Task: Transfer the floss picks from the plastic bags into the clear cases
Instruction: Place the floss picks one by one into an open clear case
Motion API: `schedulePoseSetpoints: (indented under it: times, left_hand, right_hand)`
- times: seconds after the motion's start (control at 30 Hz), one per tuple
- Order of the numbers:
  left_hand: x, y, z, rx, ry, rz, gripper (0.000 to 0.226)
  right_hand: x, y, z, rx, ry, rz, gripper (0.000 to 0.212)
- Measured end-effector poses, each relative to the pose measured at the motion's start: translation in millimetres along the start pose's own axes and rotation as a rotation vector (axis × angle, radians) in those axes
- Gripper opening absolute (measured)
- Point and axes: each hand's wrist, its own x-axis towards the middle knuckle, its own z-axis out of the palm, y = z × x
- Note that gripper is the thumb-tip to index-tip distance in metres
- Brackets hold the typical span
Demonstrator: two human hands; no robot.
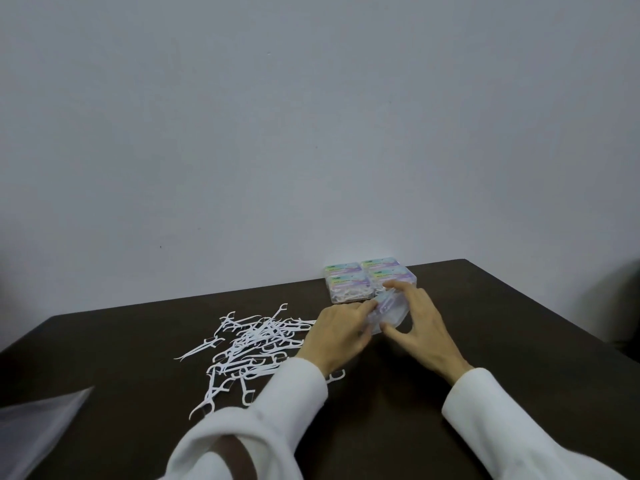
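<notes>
A clear case (389, 311) lies on the dark table (519, 323) between my two hands. My left hand (337, 336) grips its left side with curled fingers. My right hand (420, 325) holds its right side, index finger on the far edge and thumb at the near edge. A loose pile of white floss picks (249, 344) is spread on the table left of my left hand. Several closed cases (367, 277) with pastel labels sit grouped just behind the held case, against the wall.
A clear plastic bag (38, 429) lies flat at the table's front left corner. A pale wall (311, 133) rises right behind the table. The table's right edge runs diagonally at the right, with a dark shape beyond it.
</notes>
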Motion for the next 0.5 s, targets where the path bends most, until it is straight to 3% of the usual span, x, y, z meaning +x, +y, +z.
schedulePoseSetpoints:
  times: [0.27, 0.5]
  left_hand:
    - [-9, 3, 0, 0.068, 0.021, 0.020, 0.045]
    - [-13, 10, -1, 0.149, 0.051, 0.039, 0.039]
  right_hand:
    - [-6, -5, 1, 0.006, -0.009, -0.002, 0.066]
    - [-12, -9, 2, 0.032, -0.026, 0.051, 0.073]
